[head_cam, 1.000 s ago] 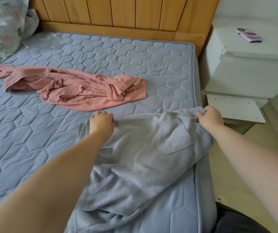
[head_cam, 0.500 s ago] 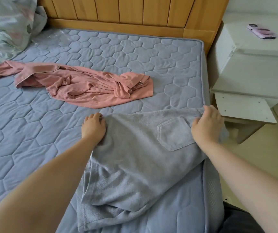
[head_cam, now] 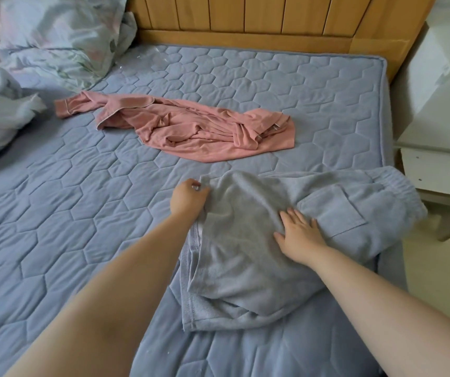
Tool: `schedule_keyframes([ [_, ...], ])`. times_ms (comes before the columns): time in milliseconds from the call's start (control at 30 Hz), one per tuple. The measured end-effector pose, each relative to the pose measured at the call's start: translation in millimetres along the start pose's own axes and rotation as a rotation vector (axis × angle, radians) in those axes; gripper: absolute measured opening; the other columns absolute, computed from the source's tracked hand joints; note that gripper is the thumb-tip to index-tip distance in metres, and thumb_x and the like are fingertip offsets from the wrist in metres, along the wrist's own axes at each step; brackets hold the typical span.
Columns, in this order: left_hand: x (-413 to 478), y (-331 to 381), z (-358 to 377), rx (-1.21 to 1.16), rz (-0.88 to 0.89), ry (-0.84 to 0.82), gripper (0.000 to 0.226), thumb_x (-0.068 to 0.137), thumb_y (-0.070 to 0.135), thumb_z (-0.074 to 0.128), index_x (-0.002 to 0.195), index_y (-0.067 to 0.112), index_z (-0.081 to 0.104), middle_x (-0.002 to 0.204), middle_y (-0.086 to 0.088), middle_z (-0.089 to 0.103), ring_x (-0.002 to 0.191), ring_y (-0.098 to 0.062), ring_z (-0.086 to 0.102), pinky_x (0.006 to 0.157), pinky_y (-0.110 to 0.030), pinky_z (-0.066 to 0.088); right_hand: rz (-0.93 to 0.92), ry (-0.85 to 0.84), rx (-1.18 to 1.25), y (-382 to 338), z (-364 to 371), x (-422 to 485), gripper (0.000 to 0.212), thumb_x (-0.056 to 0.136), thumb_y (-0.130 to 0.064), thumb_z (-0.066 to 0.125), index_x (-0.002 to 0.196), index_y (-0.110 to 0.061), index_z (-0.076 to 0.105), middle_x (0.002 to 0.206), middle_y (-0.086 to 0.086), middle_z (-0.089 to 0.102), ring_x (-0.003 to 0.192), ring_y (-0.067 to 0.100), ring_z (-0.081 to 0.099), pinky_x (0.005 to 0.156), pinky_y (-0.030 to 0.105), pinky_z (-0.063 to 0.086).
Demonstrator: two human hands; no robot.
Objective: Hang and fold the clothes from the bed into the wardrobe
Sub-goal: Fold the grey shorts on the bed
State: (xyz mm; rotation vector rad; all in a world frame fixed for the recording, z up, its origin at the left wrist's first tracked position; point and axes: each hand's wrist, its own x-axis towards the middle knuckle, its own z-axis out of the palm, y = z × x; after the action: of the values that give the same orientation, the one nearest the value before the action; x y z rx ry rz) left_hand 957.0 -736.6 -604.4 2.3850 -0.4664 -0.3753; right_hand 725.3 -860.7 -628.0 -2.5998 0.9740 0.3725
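Grey terry shorts (head_cam: 245, 248) with a patch pocket lie on the blue quilted mattress (head_cam: 82, 227) near its right edge, the elastic waistband hanging a little over the side. My left hand (head_cam: 188, 198) pinches the far left corner of the shorts. My right hand (head_cam: 298, 231) lies flat on the middle of the cloth with its fingers spread, just left of the pocket. A crumpled pink garment (head_cam: 196, 131) lies farther up the bed, apart from both hands.
A floral duvet and pillow (head_cam: 44, 36) are heaped at the back left. The wooden headboard (head_cam: 245, 20) runs along the far side. A white bedside cabinet (head_cam: 441, 126) stands close to the right of the bed, with pale floor below it.
My right hand has let go of the waistband and moved left onto the middle of the shorts, now flat. The left hand still holds its corner. The view has turned left.
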Motion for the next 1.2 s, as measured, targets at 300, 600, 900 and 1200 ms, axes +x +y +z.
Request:
schedule_keyframes([
  [300, 24.8, 7.2, -11.4, -0.154, -0.165, 0.097, 0.033, 0.089, 0.028, 0.059, 0.059, 0.018, 0.048, 0.069, -0.004, 0.056, 0.075, -0.025, 0.053, 0.069, -0.029, 0.043, -0.020, -0.105, 0.140, 7.6, -15.7, 7.4, 0.071, 0.095, -0.045, 0.046, 0.152, -0.018, 0.014, 0.161, 0.002, 0.007, 0.147, 0.016, 0.006, 0.119, 0.044, 0.008],
  [600, -0.5, -6.5, -17.9, -0.191, -0.098, -0.030, 0.024, 0.088, 0.036, 0.060, 0.102, 0.018, 0.054, 0.078, 0.000, 0.060, 0.067, -0.019, 0.058, 0.060, -0.031, 0.049, 0.047, -0.001, -0.044, -3.3, 2.3, -4.7, 0.064, 0.100, -0.043, 0.031, 0.153, -0.020, 0.004, 0.161, -0.001, -0.005, 0.147, 0.014, -0.006, 0.117, 0.049, 0.002],
  [900, -94.0, -41.0, -32.1, -0.154, -0.034, -0.080, 0.026, 0.089, 0.040, 0.059, 0.088, 0.014, 0.056, 0.076, 0.006, 0.056, 0.066, -0.013, 0.056, 0.056, -0.025, 0.041, -0.080, 0.223, 0.376, -63.3, 30.5, -63.1, 0.052, 0.098, -0.022, 0.043, 0.147, -0.010, 0.029, 0.158, 0.010, 0.016, 0.146, 0.022, 0.014, 0.118, 0.038, 0.015],
  [1200, -156.9, -51.1, -34.6, 0.022, 0.086, -0.257, 0.052, 0.082, 0.026, 0.070, 0.051, 0.018, 0.028, 0.058, 0.004, 0.031, 0.055, -0.012, 0.031, 0.049, -0.025, 0.023, -0.332, 0.304, 0.277, -55.2, 56.6, -111.2, 0.047, 0.087, -0.027, 0.066, 0.128, -0.004, 0.057, 0.150, 0.016, 0.035, 0.138, 0.030, 0.033, 0.115, 0.035, 0.024],
])
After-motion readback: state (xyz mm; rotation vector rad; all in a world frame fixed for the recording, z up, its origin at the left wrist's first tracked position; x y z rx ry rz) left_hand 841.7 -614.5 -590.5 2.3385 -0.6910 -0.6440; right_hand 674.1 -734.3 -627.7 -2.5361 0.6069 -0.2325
